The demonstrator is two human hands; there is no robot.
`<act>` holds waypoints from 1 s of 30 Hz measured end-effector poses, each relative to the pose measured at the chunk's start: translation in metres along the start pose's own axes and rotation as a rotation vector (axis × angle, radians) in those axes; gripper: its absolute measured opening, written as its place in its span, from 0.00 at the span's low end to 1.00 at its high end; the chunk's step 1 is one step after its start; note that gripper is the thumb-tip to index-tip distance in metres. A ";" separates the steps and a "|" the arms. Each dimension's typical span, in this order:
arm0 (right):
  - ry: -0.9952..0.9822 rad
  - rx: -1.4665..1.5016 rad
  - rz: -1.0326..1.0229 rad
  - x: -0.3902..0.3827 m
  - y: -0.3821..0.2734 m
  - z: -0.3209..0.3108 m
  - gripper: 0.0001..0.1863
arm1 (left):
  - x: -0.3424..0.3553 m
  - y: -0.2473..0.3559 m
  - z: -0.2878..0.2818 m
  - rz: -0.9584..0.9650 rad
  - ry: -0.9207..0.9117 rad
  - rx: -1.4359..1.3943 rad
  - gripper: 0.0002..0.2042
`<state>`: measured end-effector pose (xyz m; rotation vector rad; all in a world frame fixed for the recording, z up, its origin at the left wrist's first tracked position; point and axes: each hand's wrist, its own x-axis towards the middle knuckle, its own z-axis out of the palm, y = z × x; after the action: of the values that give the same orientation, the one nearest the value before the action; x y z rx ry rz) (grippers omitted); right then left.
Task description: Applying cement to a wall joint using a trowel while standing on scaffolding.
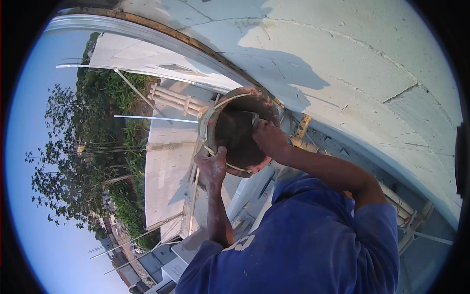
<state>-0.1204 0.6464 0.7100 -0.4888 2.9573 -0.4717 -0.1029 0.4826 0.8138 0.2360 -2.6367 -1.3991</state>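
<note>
**Bucket held up beside a pale block wall**

A white block wall fills the upper right of the view, its joints showing as thin raised lines and a broad shadow lying across it near the middle. Along its top edge runs a curved metal rail with a brown strip just behind it. To the left is open blue sky, with green trees and rooftops far below. A lower stretch of pale wall drops away under the middle of the picture, and wooden poles of a scaffold lie across its top.

A blue shirt covers the lower right, both bare forearms rising out of it toward the centre.

Between the two arms, raised in front of the wall, is a round bucket, its mouth turned toward the camera and its inside dark and wet. Its rim is worn and smeared, and a pale band runs round the edge.

The left hand is clamped on the lower left rim, fingers curled over the edge and coated in grey dust. The right hand sits at the right side of the mouth, fingers folded together and reaching into the bucket; whether it grips something inside cannot be told.
</note>
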 end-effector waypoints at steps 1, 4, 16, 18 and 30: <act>0.006 -0.013 -0.026 -0.003 0.003 -0.003 0.17 | -0.003 -0.003 -0.001 0.047 -0.011 0.012 0.06; -0.105 0.277 -0.129 -0.014 0.024 -0.032 0.15 | -0.014 -0.001 -0.004 0.241 -0.034 0.160 0.09; -0.550 1.044 -0.194 -0.020 0.035 -0.002 0.26 | -0.030 -0.039 0.006 0.063 -0.037 -0.149 0.07; -0.631 1.373 0.015 -0.021 0.038 -0.005 0.25 | -0.029 -0.040 0.013 -0.021 0.103 -0.357 0.05; 0.022 1.986 0.054 -0.056 -0.005 -0.234 0.27 | -0.024 -0.102 -0.013 -0.082 0.535 -0.580 0.09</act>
<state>-0.1027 0.7269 0.9362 -0.0550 1.1598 -2.5739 -0.0701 0.4203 0.7347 0.5524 -1.7414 -1.7530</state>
